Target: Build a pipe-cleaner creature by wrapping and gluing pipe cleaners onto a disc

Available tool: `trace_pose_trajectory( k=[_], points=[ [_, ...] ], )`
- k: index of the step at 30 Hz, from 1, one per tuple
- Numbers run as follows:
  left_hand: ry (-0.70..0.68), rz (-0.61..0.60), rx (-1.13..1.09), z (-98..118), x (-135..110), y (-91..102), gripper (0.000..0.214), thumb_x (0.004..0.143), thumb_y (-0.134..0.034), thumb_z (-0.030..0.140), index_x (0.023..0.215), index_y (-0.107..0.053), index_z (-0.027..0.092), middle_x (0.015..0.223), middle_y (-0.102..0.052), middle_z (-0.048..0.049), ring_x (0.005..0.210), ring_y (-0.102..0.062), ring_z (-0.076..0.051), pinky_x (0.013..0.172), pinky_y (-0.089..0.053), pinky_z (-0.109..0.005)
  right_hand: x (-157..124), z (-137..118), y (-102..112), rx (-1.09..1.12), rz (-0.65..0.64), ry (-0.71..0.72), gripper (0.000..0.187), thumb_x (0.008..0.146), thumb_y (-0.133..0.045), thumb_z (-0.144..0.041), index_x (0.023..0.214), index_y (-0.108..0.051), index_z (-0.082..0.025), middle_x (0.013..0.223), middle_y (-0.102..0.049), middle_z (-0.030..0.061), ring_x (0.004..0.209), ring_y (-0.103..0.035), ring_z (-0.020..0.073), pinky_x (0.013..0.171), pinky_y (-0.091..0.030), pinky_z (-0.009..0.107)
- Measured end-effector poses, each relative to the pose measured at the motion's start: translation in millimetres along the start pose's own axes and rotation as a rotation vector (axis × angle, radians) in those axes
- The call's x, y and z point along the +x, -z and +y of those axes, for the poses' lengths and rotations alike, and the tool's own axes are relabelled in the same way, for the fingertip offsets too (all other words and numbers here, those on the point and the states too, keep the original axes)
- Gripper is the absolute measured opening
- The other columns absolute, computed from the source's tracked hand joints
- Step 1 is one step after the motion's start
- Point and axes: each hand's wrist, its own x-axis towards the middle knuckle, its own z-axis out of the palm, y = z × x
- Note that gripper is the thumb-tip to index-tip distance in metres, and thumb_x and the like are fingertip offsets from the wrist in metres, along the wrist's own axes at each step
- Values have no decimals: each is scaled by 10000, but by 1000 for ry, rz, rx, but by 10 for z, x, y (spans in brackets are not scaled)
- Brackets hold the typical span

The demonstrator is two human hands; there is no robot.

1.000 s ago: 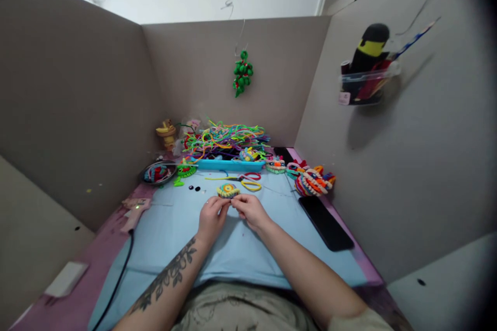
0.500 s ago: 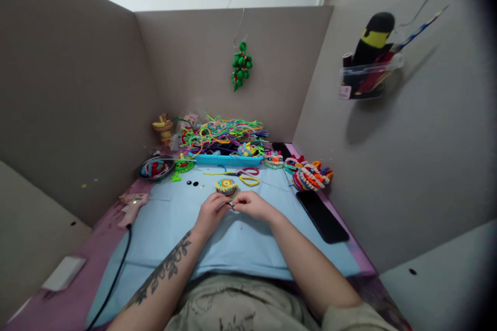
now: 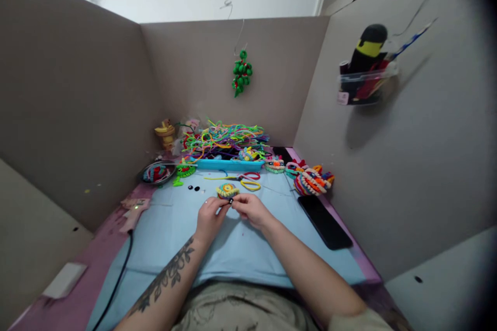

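Observation:
Between the fingertips of my left hand (image 3: 212, 215) and my right hand (image 3: 250, 209) is a small black disc with a white spot (image 3: 231, 200), like a doll's eye. Both hands are closed in a pinch on it, above the blue cloth (image 3: 248, 248). Just beyond them a round yellow and multicoloured piece of fuzzy pipe cleaner (image 3: 227, 190) lies on the cloth, partly hidden by the fingers. Two more black discs (image 3: 196, 189) lie to the left of it. Scissors (image 3: 248, 181) with red and yellow handles rest behind.
A blue tray (image 3: 229, 165) heaped with pipe cleaners (image 3: 229, 137) stands at the back. At left are a pink glue gun (image 3: 134, 213) with a black cord and a dark bowl (image 3: 157, 172). Striped fuzzy figures (image 3: 312, 181) and a black phone (image 3: 325, 222) lie at right. Grey partitions enclose the table.
My hands have lifted slightly and the fingers have turned, so the black disc and its white spot show more clearly. The whole view has shifted a little with the head.

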Motion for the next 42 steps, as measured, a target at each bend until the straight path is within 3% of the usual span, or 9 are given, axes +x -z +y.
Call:
trace_pose_trajectory(
  k=[4, 9, 16, 23, 29, 34, 37, 42],
  points=[
    [13, -19, -10, 7, 4, -26, 80, 808, -577, 226, 865, -621, 189, 798, -646, -40, 775, -589, -161, 724, -466, -295, 23, 34, -82, 82, 101, -15, 313, 543, -760, -381, 640, -575, -147, 436, -401, -80, 376, -287, 36, 362, -153, 193],
    [190, -87, -91, 52, 33, -47, 259, 737, -641, 261, 979, -592, 182, 907, -658, -45, 802, -596, -160, 662, -462, -259, 46, 35, -94, 121, 164, 38, 312, 561, -736, -392, 608, -543, -152, 448, -414, -78, 367, -275, 27, 354, -144, 192],
    [396, -135, -135, 35, 44, -65, 189, 809, -537, 327, 829, -620, 159, 708, -644, -8, 547, -519, -101, 535, -416, -221, 63, 53, -107, 124, 192, 62, 291, 574, -725, -374, 610, -542, -151, 439, -403, -83, 346, -274, 26, 344, -137, 197],
    [323, -48, -89, 18, 24, -51, 187, 812, -547, 302, 920, -622, 169, 797, -675, -29, 658, -607, -132, 583, -470, -232, 59, 63, -116, 103, 199, 62, 262, 581, -694, -359, 586, -525, -159, 442, -401, -82, 344, -275, 31, 341, -144, 199],
    [148, -84, -32, -45, -22, -44, 224, 849, -491, 237, 1020, -630, 193, 923, -697, -51, 766, -651, -154, 700, -515, -270, 63, 28, -37, 68, 206, 50, 270, 572, -688, -366, 581, -505, -168, 420, -378, -92, 352, -261, 35, 344, -150, 196],
    [13, -190, -12, -118, -39, -51, 220, 852, -452, 155, 928, -653, 203, 914, -699, -46, 854, -642, -163, 777, -509, -293, 58, -17, 146, -106, 117, -3, 222, 595, -669, -334, 594, -530, -161, 422, -386, -88, 354, -276, 39, 346, -169, 193],
    [15, -226, -15, -116, -45, -54, 220, 844, -448, 137, 911, -648, 198, 906, -696, -46, 861, -636, -162, 783, -506, -296, 57, -23, 226, -217, 48, -13, 195, 622, -652, -321, 609, -550, -155, 411, -391, -85, 351, -283, 42, 349, -175, 195],
    [132, -207, -75, 1, -28, -40, 277, 829, -500, 220, 1093, -579, 195, 1021, -663, -72, 832, -627, -150, 679, -517, -250, 57, -4, 188, -177, 76, 1, 221, 628, -658, -349, 626, -549, -156, 421, -386, -87, 351, -282, 42, 351, -184, 195]
  ],
)
